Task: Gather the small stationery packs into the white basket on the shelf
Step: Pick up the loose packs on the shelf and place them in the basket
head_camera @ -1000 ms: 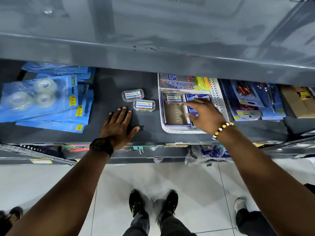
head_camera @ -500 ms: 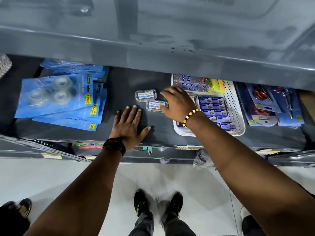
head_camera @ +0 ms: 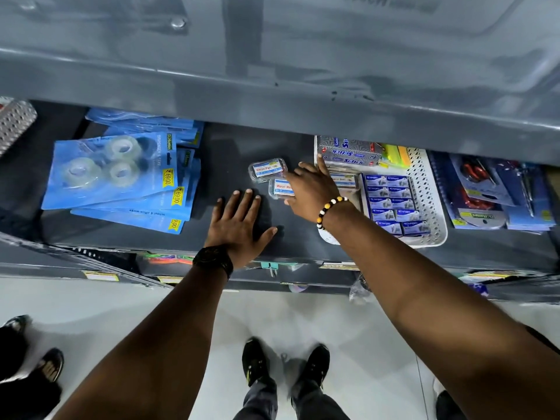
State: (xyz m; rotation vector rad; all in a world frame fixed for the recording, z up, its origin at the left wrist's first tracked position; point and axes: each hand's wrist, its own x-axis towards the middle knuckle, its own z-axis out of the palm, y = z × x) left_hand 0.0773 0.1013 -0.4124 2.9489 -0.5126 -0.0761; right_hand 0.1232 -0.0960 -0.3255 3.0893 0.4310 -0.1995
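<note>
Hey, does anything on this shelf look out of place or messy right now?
Yes. Two small clear packs lie loose on the dark shelf, left of the white basket where a similar pack already sits. The right hand rests on the nearer one. The blue tape packs are fanned unevenly.

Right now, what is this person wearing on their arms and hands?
Both arms are bare, with no sleeves or gloves in view. The left hand has a black wristwatch with a dark band at the wrist. The right hand has a bracelet of round beads in black, white and yellow-orange. No rings can be made out.
</note>
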